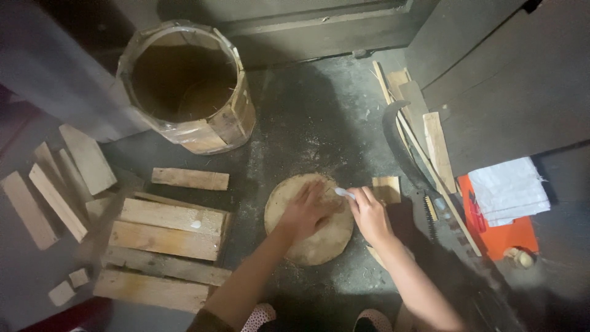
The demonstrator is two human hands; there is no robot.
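Round wooden disc [310, 221], mid-floor [319, 110] before wooden barrel [187, 86]: left hand [307, 209] flat on it, grip apart; right hand [370, 214] grip clamped on small white tool [344, 193] at disc's right edge.

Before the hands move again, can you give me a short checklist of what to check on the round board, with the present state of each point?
1. Left hand flat on the round board: ok, the palm presses on it.
2. Right hand grips the small white tool: ok, the tip points to the board's upper edge.
3. Board lies flat on the floor: ok, as far as the view shows.
4. Saw clear of the right hand: ok, apart, but close beside the wrist.
5. Small wood block clear of the board: cannot tell, the right hand hides the gap.
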